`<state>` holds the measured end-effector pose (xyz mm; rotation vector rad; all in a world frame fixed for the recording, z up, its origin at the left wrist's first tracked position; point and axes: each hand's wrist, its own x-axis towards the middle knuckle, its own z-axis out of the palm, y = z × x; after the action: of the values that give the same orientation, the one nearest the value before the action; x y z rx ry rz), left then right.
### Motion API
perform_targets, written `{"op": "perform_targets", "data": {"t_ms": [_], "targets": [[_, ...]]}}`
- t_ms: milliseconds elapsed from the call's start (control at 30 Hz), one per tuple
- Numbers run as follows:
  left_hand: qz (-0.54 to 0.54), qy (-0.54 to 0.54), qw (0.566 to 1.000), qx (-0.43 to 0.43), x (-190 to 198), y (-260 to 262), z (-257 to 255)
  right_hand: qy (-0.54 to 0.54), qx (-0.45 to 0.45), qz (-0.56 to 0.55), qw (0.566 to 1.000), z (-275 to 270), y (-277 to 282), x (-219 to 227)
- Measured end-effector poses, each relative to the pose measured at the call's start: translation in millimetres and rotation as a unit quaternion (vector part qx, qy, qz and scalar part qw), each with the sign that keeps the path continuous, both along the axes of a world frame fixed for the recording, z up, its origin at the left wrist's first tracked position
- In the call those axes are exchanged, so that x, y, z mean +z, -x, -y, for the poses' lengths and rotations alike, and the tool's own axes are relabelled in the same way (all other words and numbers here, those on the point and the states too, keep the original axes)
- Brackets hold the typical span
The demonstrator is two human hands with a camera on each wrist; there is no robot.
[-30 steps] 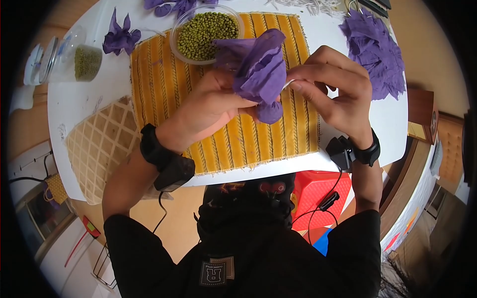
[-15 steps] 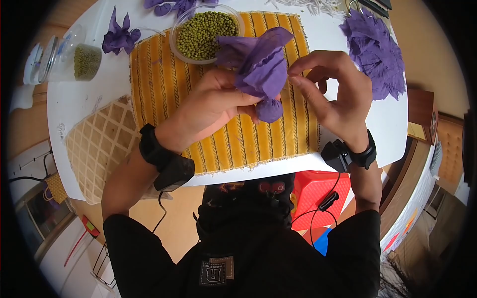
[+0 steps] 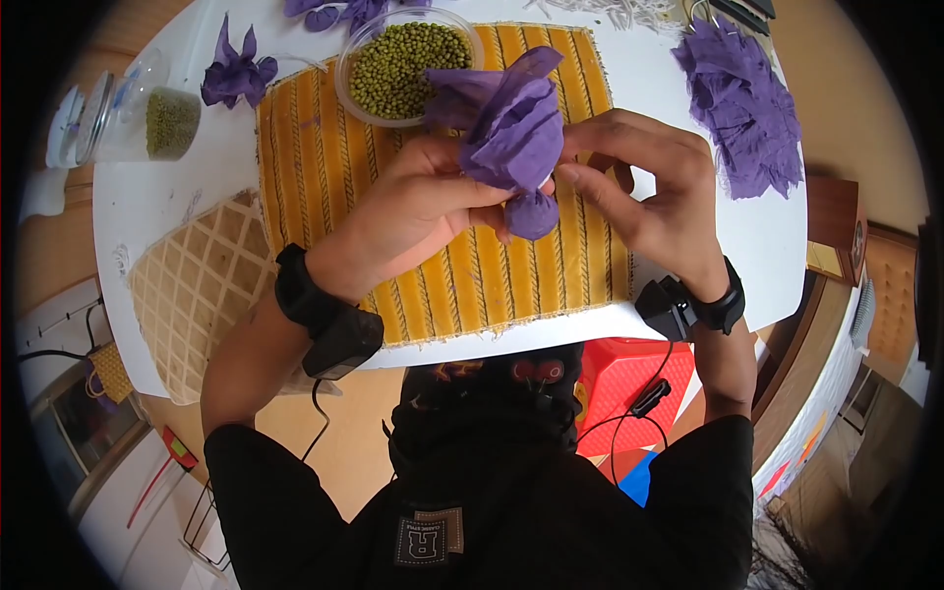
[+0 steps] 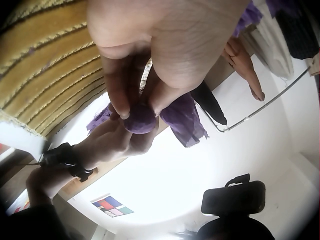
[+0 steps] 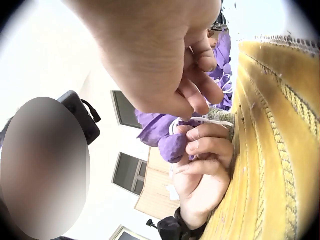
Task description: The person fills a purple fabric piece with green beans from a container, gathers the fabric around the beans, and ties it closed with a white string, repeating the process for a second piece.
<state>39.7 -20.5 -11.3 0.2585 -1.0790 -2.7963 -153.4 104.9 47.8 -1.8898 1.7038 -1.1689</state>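
Observation:
My left hand [image 3: 408,211] grips a purple cloth bundle [image 3: 513,143] by its gathered neck. Below the fingers hangs the bundle's round, filled end [image 3: 532,215], and loose cloth fans out above. White string [image 5: 217,121] loops at the neck in the right wrist view. My right hand [image 3: 654,187] is at the bundle's right side, its bent index finger and thumb at the neck, pinching the string. In the left wrist view, left fingertips [image 4: 121,111] press beside the purple ball [image 4: 140,120].
A clear tub [image 3: 341,84] of green beans sits on the yellow striped cloth [image 3: 472,285]. A tied purple bundle [image 3: 236,74] and a jar of beans [image 3: 172,123] are at left. Clipped purple cloths [image 3: 742,108] lie at right, with white strings [image 3: 629,12] at the back.
My right hand drew slightly away from the bundle with its fingertips, then came back in at the neck. My left hand keeps its grip, and the bundle shifted only slightly.

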Motion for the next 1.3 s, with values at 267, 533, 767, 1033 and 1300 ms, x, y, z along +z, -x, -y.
{"op": "perform_targets", "data": {"t_ms": [267, 533, 767, 1033, 1300], "targets": [[0.007, 0.043, 0.997, 0.059, 5.1, 4.5, -9.3, -0.01, 0.028, 0.057, 0.998, -0.2, -3.6, 0.3], [0.023, 0.056, 0.997, 0.051, 11.3, 4.0, -8.8, -0.005, 0.022, 0.067, 0.998, -0.5, -0.3, -3.4], [0.014, 0.053, 0.996, 0.064, 9.3, 4.2, -10.3, -0.045, 0.047, 0.123, 0.99, -2.7, -1.1, -0.3], [-0.018, 0.08, 0.993, 0.089, 7.9, 4.5, -13.4, -0.257, 0.104, 0.489, 0.827, -2.5, 2.6, -5.3], [-0.017, 0.121, 0.989, 0.079, 5.6, 3.7, -12.7, -0.232, 0.099, 0.43, 0.867, -1.3, -2.5, -4.5]]}}
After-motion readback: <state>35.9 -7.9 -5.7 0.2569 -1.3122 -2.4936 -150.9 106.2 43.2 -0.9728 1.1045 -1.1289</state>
